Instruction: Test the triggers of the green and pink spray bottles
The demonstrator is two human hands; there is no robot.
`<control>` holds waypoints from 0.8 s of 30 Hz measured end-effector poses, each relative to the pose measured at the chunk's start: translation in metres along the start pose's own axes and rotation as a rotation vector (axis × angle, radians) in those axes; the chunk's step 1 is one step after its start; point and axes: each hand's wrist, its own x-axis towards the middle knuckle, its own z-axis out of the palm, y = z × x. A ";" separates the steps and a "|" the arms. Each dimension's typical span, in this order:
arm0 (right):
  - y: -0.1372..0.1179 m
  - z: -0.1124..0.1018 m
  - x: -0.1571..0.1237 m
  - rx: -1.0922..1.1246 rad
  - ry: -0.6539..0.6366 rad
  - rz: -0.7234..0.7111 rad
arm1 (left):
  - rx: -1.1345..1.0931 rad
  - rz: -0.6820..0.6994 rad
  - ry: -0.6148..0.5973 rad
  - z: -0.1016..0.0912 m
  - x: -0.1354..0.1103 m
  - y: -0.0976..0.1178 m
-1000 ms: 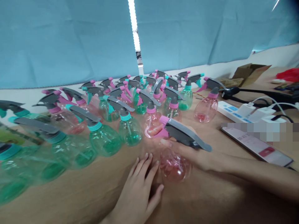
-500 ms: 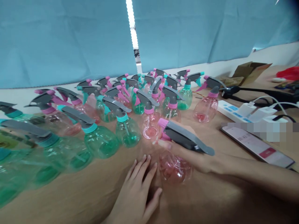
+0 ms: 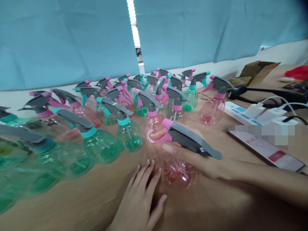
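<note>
My right hand (image 3: pixel 197 158) is wrapped round the neck of a pink spray bottle (image 3: pixel 180 175), just under its grey-and-pink trigger head (image 3: pixel 190 138). One finger lies by the pink trigger; the bottle stands upright on the table. To its left, my left hand (image 3: pixel 139 195) rests flat on the brown tabletop with fingers spread, holding nothing. Its fingertips are near the bottle's base but apart from it. Just beyond stand a green spray bottle (image 3: pixel 131 136) with a turquoise collar and another pink spray bottle (image 3: pixel 152 126).
Several more green and pink spray bottles (image 3: pixel 102 146) fill the left and back. On the right lie a phone (image 3: pixel 264 146), a white power strip (image 3: pixel 237 112) with plugs, black straps (image 3: pixel 269 94) and an open cardboard box (image 3: pixel 257 72). A blue cloth (image 3: pixel 72 41) hangs behind.
A finger of my right hand has stretched forward past the pink trigger. The view has shifted slightly; my left hand stays where it was.
</note>
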 end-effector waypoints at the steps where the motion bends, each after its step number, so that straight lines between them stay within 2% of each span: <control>1: 0.003 0.001 0.000 -0.002 -0.010 0.002 | -0.005 -0.006 -0.002 0.000 0.000 0.000; 5: 0.003 0.003 0.001 0.018 -0.016 -0.006 | -0.014 0.003 0.014 0.001 0.000 0.000; 10: -0.002 0.003 0.002 0.034 -0.018 0.052 | -0.018 -0.005 0.003 0.002 0.000 0.000; 13: 0.000 0.003 0.001 0.024 -0.050 0.026 | -0.015 -0.007 -0.002 0.002 0.000 0.000; 19: -0.007 0.002 0.002 -0.102 0.091 0.011 | -0.002 -0.003 -0.001 0.001 0.000 0.000; 24: -0.009 0.002 0.004 -0.009 0.113 -0.084 | 0.004 0.018 0.013 0.001 0.000 -0.001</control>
